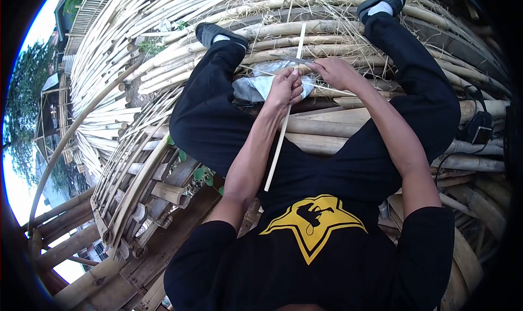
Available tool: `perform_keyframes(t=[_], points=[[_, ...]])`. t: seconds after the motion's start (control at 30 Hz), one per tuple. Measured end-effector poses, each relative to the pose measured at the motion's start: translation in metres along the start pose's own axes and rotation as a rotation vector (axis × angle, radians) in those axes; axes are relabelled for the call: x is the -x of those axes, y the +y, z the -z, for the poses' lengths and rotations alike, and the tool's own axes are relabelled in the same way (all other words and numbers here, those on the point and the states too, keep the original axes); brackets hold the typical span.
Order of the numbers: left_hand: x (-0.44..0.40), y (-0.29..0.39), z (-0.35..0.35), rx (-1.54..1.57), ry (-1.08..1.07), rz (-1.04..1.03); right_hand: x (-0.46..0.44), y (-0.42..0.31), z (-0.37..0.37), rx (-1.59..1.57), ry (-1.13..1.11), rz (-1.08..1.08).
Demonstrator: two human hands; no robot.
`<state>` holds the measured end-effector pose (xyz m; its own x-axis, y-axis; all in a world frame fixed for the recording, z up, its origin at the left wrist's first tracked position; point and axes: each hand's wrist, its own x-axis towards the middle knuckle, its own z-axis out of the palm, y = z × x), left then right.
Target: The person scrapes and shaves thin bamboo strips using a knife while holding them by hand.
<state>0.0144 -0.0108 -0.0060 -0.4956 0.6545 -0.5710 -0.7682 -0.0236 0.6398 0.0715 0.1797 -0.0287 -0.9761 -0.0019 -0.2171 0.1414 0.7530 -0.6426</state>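
Note:
My left hand (286, 89) is closed round a thin pale bamboo strip (278, 152). The strip runs from above the fist down toward my lap, slightly tilted. My right hand (336, 73) grips a knife, its handle hidden in the fingers. The knife's narrow blade (287, 58) points left and crosses the strip just above my left hand; whether it cuts into the strip cannot be made out. Beneath the hands lies a pale crumpled sheet (256, 87), cloth or plastic.
Bamboo poles (321, 127) lie under and around my legs. Loose shavings (338, 36) are scattered between my shoes. Long bamboo stacks (109, 55) stretch away at the upper left. A small black device with a strap (480, 128) sits at the right. Wooden planks (163, 251) are at the lower left.

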Motion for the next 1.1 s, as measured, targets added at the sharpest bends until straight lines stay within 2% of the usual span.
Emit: perform_keyframes(t=[0.07,0.17,0.2,0.23,0.3,0.33,0.4,0.43,0.5,0.6,0.83,0.9,1.1], points=[[0.007,-0.001,0.001,-0.016,0.018,0.023,-0.003,0.011,0.000,0.001,0.003,0.006],[0.019,-0.003,0.001,-0.027,0.019,0.069,-0.005,0.054,0.019,0.090,0.111,-0.202],[0.025,-0.001,-0.001,-0.005,-0.049,0.071,-0.013,0.087,0.020,0.069,0.112,-0.334],[0.026,0.003,-0.003,0.020,-0.117,0.071,-0.014,0.101,0.024,0.063,0.127,-0.331],[0.020,0.011,-0.002,0.014,-0.107,0.052,-0.014,0.113,0.025,-0.001,0.349,-0.370],[0.015,0.011,-0.002,-0.008,-0.055,0.012,-0.014,0.100,0.029,0.004,0.342,-0.371],[0.005,0.006,-0.003,-0.032,0.020,-0.016,-0.014,0.073,0.033,-0.184,0.286,-0.292],[0.006,0.007,-0.008,-0.074,0.044,0.022,-0.013,0.066,0.021,-0.204,0.358,-0.135],[0.008,0.008,-0.014,-0.100,-0.006,0.052,-0.003,0.019,0.036,-0.212,0.057,-0.148],[0.006,0.006,-0.007,-0.066,-0.038,0.019,0.002,-0.002,0.020,-0.102,-0.041,-0.016],[0.010,0.011,-0.007,-0.020,0.000,0.046,0.007,-0.013,0.014,-0.110,-0.110,0.009],[0.009,0.011,-0.009,-0.074,0.027,0.043,0.007,-0.008,0.008,-0.048,-0.028,0.046],[0.011,0.005,-0.007,-0.118,0.064,0.042,-0.002,0.009,0.004,0.010,-0.009,-0.001]])
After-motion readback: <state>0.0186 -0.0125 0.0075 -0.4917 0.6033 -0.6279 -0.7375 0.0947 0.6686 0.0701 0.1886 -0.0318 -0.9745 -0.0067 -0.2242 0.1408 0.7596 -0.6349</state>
